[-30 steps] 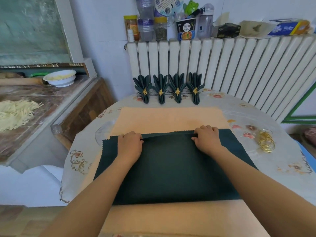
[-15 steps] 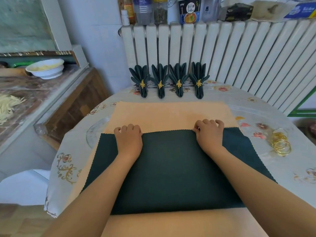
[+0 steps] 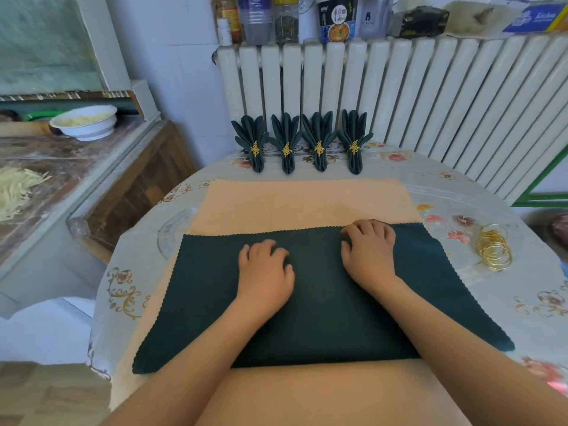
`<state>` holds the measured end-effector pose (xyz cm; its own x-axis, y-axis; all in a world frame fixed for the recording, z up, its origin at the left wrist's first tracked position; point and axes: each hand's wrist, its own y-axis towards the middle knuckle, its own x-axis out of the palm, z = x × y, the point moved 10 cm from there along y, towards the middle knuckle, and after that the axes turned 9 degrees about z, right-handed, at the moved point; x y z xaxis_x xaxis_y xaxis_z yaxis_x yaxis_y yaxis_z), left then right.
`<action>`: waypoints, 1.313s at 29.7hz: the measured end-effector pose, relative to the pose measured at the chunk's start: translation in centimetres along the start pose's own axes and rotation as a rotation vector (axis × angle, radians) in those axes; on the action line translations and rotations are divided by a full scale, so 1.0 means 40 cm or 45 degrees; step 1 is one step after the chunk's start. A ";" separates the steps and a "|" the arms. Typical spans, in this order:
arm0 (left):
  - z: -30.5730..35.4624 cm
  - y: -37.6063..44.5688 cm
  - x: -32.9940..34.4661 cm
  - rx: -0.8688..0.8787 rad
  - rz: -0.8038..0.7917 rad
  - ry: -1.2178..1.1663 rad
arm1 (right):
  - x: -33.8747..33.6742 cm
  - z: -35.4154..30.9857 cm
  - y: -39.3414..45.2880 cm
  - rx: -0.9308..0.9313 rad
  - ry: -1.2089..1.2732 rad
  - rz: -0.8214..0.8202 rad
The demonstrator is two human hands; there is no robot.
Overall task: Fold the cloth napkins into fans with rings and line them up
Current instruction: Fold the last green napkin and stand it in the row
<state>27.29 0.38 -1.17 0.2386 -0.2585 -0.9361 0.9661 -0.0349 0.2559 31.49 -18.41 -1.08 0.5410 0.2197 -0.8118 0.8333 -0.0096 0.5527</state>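
Note:
A dark green cloth napkin point(image 3: 322, 318) lies flat on an orange mat point(image 3: 301, 204) on the round table. My left hand point(image 3: 266, 272) rests on the napkin a little back from its far edge, fingers bent down onto the cloth. My right hand point(image 3: 370, 250) rests on the napkin at its far edge, fingertips curled over the hem. Several finished green napkin fans point(image 3: 302, 142) with gold rings stand in a row against the radiator. A pile of loose gold rings point(image 3: 493, 250) lies on the table to the right.
The table's flowered cover point(image 3: 132, 265) shows around the mat. A white radiator point(image 3: 415, 96) rises behind, with jars and boxes on top. At left, a counter point(image 3: 46, 167) holds a white bowl point(image 3: 84, 123) and shredded food.
My left hand has slid from the napkin's far edge toward me and toward the middle. My right hand stays at the far edge. The camera has tilted slightly.

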 end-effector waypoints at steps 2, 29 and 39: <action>0.026 -0.045 0.033 -0.007 -0.139 -0.008 | 0.005 0.028 -0.026 0.068 -0.040 -0.089; 0.036 -0.098 0.051 -0.078 -0.059 -0.011 | -0.017 0.299 -0.044 0.566 -0.053 -0.277; 0.045 -0.103 0.050 -0.060 -0.078 0.006 | -0.102 0.008 -0.201 0.125 0.103 -0.326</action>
<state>23.62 -1.71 -3.65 0.1794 -0.2524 -0.9508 0.9824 -0.0048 0.1866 22.63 -19.53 -2.28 0.3039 0.3044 -0.9028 0.9508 -0.0374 0.3075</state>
